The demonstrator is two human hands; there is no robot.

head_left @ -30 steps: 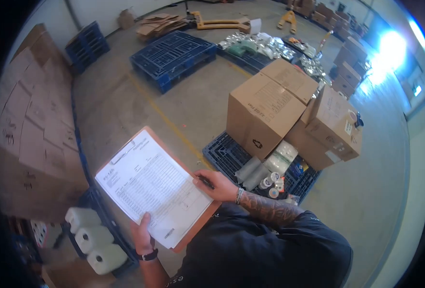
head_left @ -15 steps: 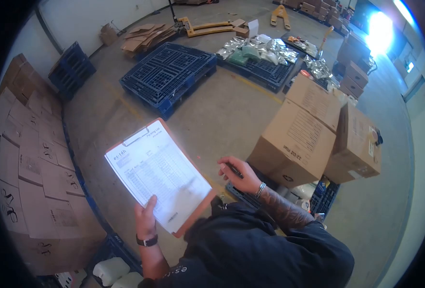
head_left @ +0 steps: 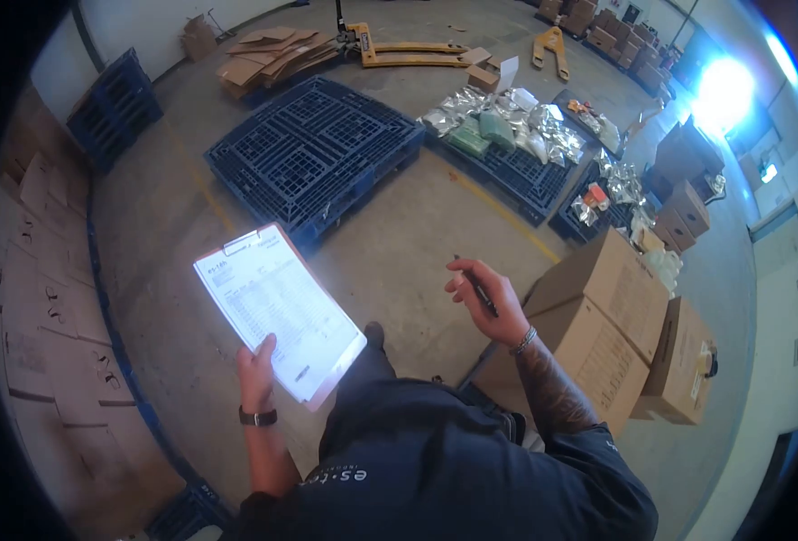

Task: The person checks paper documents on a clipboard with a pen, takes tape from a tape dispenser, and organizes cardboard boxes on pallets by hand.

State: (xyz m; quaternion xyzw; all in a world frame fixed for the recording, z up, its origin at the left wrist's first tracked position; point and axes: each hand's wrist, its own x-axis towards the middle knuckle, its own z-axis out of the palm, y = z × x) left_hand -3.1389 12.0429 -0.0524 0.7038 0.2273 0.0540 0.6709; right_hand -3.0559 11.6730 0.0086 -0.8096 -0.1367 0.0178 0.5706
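My left hand [head_left: 256, 371] grips the lower left edge of a clipboard [head_left: 339, 368], its thumb lying on top of the paper. A printed packing list [head_left: 277, 302] is clamped on the board, with a heading and rows of small text too blurred to read. My right hand [head_left: 491, 302] is raised off to the right of the board, closed around a dark pen [head_left: 484, 296]. The pen points up and to the left, apart from the paper. Large cardboard boxes [head_left: 588, 352] stand just beyond my right forearm.
Ahead lies a blue plastic pallet [head_left: 313, 149]. Another pallet [head_left: 525, 176] carries silver and green bags [head_left: 498, 126]. Stacked cartons [head_left: 56, 307] line my left side. Flattened cardboard [head_left: 268, 56] and a yellow pallet jack [head_left: 417, 54] are at the back.
My view has shifted forward, with the pallets and boxes now nearer. My right hand has moved up and right, farther from the clipboard. Both hands keep their holds.
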